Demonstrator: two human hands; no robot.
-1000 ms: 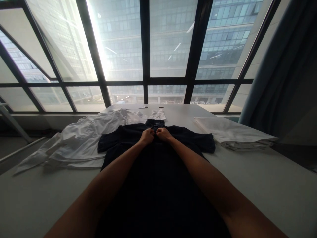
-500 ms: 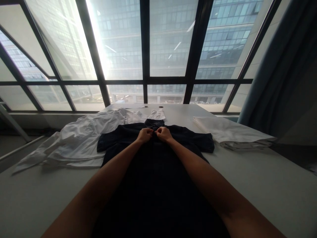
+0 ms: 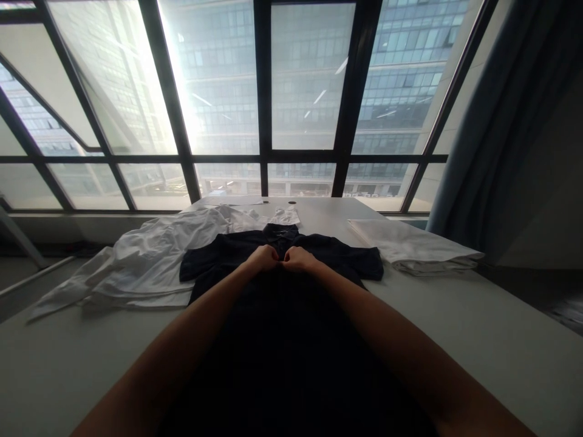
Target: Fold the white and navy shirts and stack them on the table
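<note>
A dark short-sleeved shirt (image 3: 337,244) lies spread on the white table, its collar at the far end and a sleeve out to each side. My left hand (image 3: 265,258) is closed in a pinch on the shirt's front, just below the collar. Close against it, my right hand (image 3: 298,259) pinches the same front from the other side. The fingertips of both hands nearly meet at the shirt's middle line. Whether a button lies between them is too small and dark to tell. The lower part of the shirt is lost in shadow between my forearms.
Crumpled white cloth (image 3: 155,255) covers the table's left side. A folded white fabric stack (image 3: 414,246) lies on the right of the white table (image 3: 455,328). Large windows (image 3: 305,79) rise behind, with a blue curtain (image 3: 487,133) at the right.
Both hands have come slightly down the shirt front, towards me, and closer together. They stay closed on the cloth. The camera view has shifted a little.
</note>
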